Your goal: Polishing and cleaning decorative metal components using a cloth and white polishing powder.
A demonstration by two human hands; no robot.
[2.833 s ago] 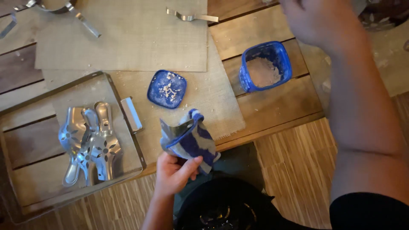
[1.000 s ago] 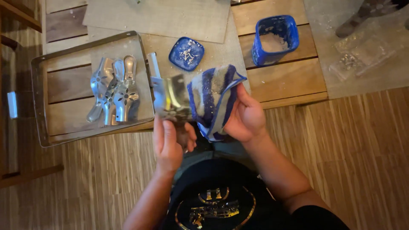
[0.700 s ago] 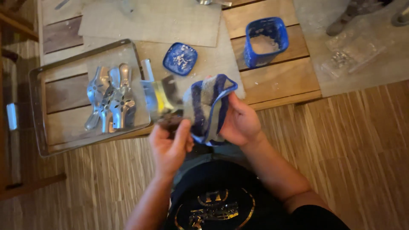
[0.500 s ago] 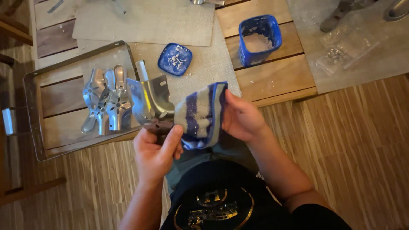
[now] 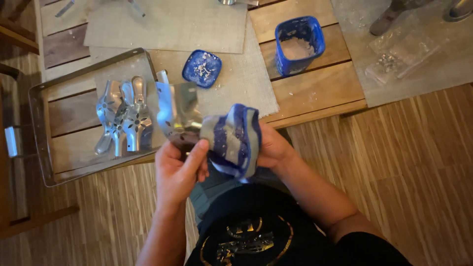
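My left hand grips the lower edge of a shiny curved metal piece, held up over the table's front edge. My right hand holds a bunched blue and grey striped cloth pressed against the metal piece's right side. The cloth hides most of my right fingers. Both hands sit just above my lap.
A metal tray at the left holds several shiny perforated metal pieces. A blue lid with white paste and a blue tub stand on a burlap mat. A clear plastic bag lies at the right.
My right hand came down and took hold of the cloth. The metal piece is now in my left hand, and the cloth has shifted against it over the last second.
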